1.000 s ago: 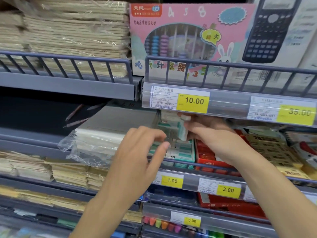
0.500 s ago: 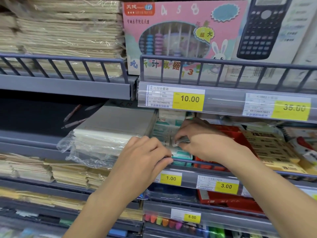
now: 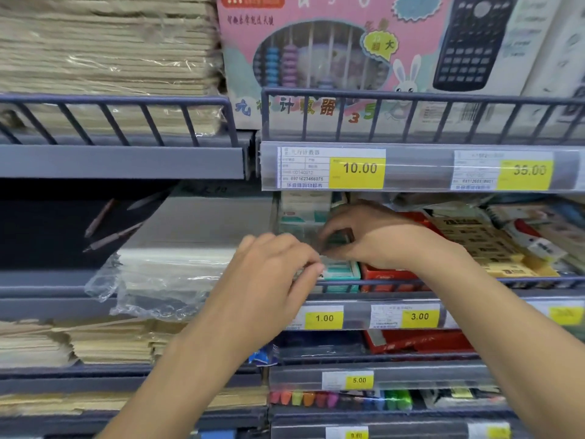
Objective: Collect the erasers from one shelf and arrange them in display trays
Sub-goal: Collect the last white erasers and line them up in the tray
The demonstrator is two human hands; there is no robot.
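Right now the right hand (image 3: 376, 239) is pinching one small dark-sleeved eraser (image 3: 340, 239) between curled fingertips, just above the teal eraser boxes (image 3: 340, 270) on the middle shelf (image 3: 411, 284). Probably it is light, stiff and slightly grippy, best taken by its short sides. Beside it the left hand (image 3: 272, 280) is curling loosely; whether it is holding anything, I cannot tell. One loose eraser is showing; the boxes are blurring beyond counting.

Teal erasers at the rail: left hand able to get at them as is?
Probably yes. The left hand sits right beside the teal erasers, fingertips near them; only the low shelf rail stands in front.
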